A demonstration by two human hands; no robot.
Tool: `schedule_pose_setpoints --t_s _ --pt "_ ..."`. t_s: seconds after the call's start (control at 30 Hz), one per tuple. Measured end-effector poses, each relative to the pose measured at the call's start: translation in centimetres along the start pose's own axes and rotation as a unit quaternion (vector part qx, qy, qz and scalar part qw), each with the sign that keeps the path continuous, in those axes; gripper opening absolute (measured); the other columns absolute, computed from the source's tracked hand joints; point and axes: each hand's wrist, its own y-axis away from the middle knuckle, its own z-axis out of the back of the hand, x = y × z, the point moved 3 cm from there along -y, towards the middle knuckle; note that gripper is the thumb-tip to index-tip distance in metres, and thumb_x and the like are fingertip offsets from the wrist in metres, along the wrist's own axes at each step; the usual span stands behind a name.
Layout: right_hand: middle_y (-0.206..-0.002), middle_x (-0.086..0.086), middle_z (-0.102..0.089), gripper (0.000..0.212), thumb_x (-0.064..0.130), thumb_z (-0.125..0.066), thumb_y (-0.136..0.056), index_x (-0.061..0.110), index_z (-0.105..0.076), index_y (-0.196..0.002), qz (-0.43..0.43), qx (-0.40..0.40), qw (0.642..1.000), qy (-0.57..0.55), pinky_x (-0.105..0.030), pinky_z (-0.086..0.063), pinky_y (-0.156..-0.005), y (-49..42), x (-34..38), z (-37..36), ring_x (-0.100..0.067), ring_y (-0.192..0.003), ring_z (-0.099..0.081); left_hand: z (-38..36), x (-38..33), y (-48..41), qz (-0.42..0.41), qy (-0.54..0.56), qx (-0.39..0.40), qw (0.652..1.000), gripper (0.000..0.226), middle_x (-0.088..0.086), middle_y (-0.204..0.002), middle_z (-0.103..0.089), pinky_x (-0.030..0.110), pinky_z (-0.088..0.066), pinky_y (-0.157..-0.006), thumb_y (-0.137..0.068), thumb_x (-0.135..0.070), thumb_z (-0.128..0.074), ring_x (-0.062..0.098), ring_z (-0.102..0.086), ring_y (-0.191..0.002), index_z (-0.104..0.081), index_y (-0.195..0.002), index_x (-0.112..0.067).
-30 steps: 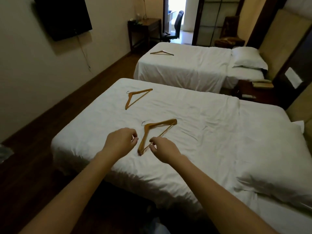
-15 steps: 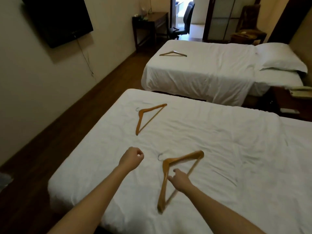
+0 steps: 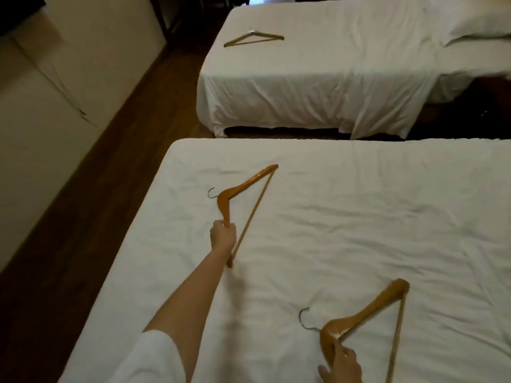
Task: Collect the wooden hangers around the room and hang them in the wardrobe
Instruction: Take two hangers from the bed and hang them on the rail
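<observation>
Near bed (image 3: 359, 217): left hanger (image 3: 243, 186) toward the left edge, right hanger (image 3: 365, 313) at the front edge (right of centre). Far bed (image 3: 331, 64), behind: third hanger (image 3: 254, 38) near its left edge.
</observation>
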Motion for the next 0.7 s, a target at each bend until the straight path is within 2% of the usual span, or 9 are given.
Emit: schedule_pose_setpoints --t_s 0.07,0.1,0.13,0.17,0.2,0.23,0.3,0.37,0.7 --pt "-0.118 -0.036 -0.052 0.11 0.014 -0.086 -0.066 0.028 -0.012 -0.146 -0.003 -0.057 0.998 0.013 -0.04 -0.052 -0.09 -4.5 -0.8 -1.5 -0.044 -0.099 -0.061 -0.5 1.5 -5.2 0.022 -0.021 -0.009 1.0 0.046 0.018 -0.14 -0.046 0.039 -0.045 -0.099 -0.096 -0.024 -0.049 0.034 -0.051 -0.123 -0.042 -0.138 -0.006" --pt "-0.087 -0.043 -0.056 0.129 0.0 -0.096 -0.038 0.026 -0.024 -0.142 -0.015 -0.172 0.984 0.029 -0.048 -0.057 -0.073 -10.2 -0.9 -2.5 -0.055 -0.071 -0.059 -0.8 2.5 -7.9 0.03 -0.04 -0.013 0.999 0.047 0.018 -0.142 -0.044 0.04 -0.044 -0.101 -0.096 -0.025 -0.05 0.035 -0.05 -0.124 -0.042 -0.138 -0.006" --pt "-0.077 -0.045 -0.051 0.121 -0.015 -0.091 -0.036 0.024 -0.034 -0.135 -0.03 -0.405 0.913 0.038 -0.039 -0.059 -0.072 -14.2 -1.4 -3.4 -0.059 -0.064 -0.052 -1.3 3.4 -10.3 0.036 -0.06 -0.017 0.997 0.048 0.019 -0.143 -0.042 0.042 -0.043 -0.103 -0.096 -0.026 -0.051 0.037 -0.048 -0.125 -0.043 -0.138 -0.006" --pt "-0.092 -0.038 -0.052 0.098 -0.012 -0.084 -0.058 0.021 -0.035 -0.136 -0.07 -0.539 0.839 0.041 -0.035 -0.05 -0.094 -15.7 -2.6 -4.2 -0.056 -0.082 -0.052 -2.1 4.2 -12.5 0.038 -0.076 -0.021 0.996 0.049 0.021 -0.143 -0.041 0.043 -0.042 -0.104 -0.095 -0.027 -0.051 0.038 -0.047 -0.126 -0.043 -0.138 -0.004" --pt "-0.115 -0.021 -0.052 0.081 0.001 -0.077 -0.076 0.021 -0.032 -0.14 -0.087 -0.554 0.828 0.003 -0.03 -0.038 -0.106 -15.1 -3.4 -4.6 -0.04 -0.106 -0.051 -2.6 4.6 -14.3 0.034 -0.088 -0.025 0.995 0.051 0.022 -0.143 -0.041 0.043 -0.041 -0.104 -0.095 -0.028 -0.051 0.04 -0.046 -0.127 -0.042 -0.138 -0.002" --pt "-0.118 -0.008 -0.05 0.079 0.011 -0.075 -0.079 0.021 -0.03 -0.143 -0.069 -0.46 0.882 -0.078 -0.029 -0.036 -0.107 -12.2 -3.3 -4.0 -0.026 -0.11 -0.05 -3.7 5.0 -16.1 0.029 -0.104 -0.023 0.994 0.053 0.024 -0.142 -0.042 0.044 -0.04 -0.105 -0.095 -0.029 -0.052 0.041 -0.046 -0.127 -0.042 -0.137 0.001" --pt "-0.107 -0.007 -0.049 0.096 0.016 -0.078 -0.073 0.027 -0.019 -0.148 -0.051 -0.246 0.948 -0.194 -0.035 -0.042 -0.094 -7.0 -1.1 -3.4 -0.025 -0.1 -0.053 -5.6 5.2 -18.4 0.022 -0.146 -0.021 0.989 0.056 0.026 -0.14 -0.043 0.045 -0.039 -0.104 -0.094 -0.034 -0.051 0.042 -0.044 -0.127 -0.042 -0.135 0.004" --pt "-0.115 -0.011 -0.047 0.097 0.013 -0.071 -0.078 0.03 -0.009 -0.151 -0.028 -0.176 0.96 -0.215 -0.039 -0.043 -0.088 -5.2 0.4 -3.2 -0.03 -0.108 -0.053 -7.0 5.6 -19.3 0.02 -0.186 -0.035 0.982 0.055 0.025 -0.138 -0.041 0.046 -0.039 -0.103 -0.093 -0.037 -0.051 0.042 -0.043 -0.126 -0.046 -0.132 0.002" --pt "-0.133 -0.005 -0.044 0.087 0.019 -0.061 -0.087 0.033 -0.003 -0.151 0.012 -0.22 0.949 -0.224 -0.039 -0.049 -0.086 -6.1 -1.2 -4.8 -0.026 -0.115 -0.054 -8.4 7.7 -20.7 0.008 -0.224 -0.041 0.974 0.048 0.021 -0.136 -0.05 0.045 -0.047 -0.099 -0.084 -0.012 -0.063 0.038 -0.052 -0.122 -0.048 -0.128 -0.002"
